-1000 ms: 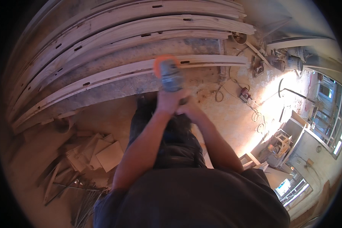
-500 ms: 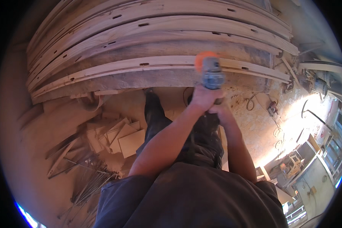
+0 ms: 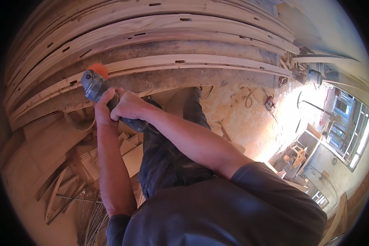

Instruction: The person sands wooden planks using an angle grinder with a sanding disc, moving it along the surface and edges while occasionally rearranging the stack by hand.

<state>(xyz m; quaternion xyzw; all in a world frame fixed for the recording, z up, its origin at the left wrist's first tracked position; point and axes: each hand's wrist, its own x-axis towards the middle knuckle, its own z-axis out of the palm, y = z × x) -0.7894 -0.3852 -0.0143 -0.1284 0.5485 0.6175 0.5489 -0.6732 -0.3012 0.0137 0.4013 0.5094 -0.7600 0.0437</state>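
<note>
An angle grinder (image 3: 96,88) with an orange disc (image 3: 98,70) is gripped in both hands. My left hand (image 3: 104,110) closes round the grinder just behind its grey head. My right hand (image 3: 129,105) wraps the dark body farther back, close beside the left. The disc is at the left part of the nearest slotted wooden plank (image 3: 151,62), by its edge; whether it touches the wood I cannot tell. Behind the grinder's head, part of the disc is hidden.
More long slotted planks (image 3: 168,25) lie side by side beyond. Cut boards (image 3: 132,158) and thin rods (image 3: 95,219) are heaped on the floor at left. A small red tool (image 3: 269,102) with a cord lies at right, near a bright sunlit patch.
Both hands have carried the grinder leftward along the nearest plank, from right of the middle to its left part. The view has shifted, and my right forearm now crosses in front of my body.
</note>
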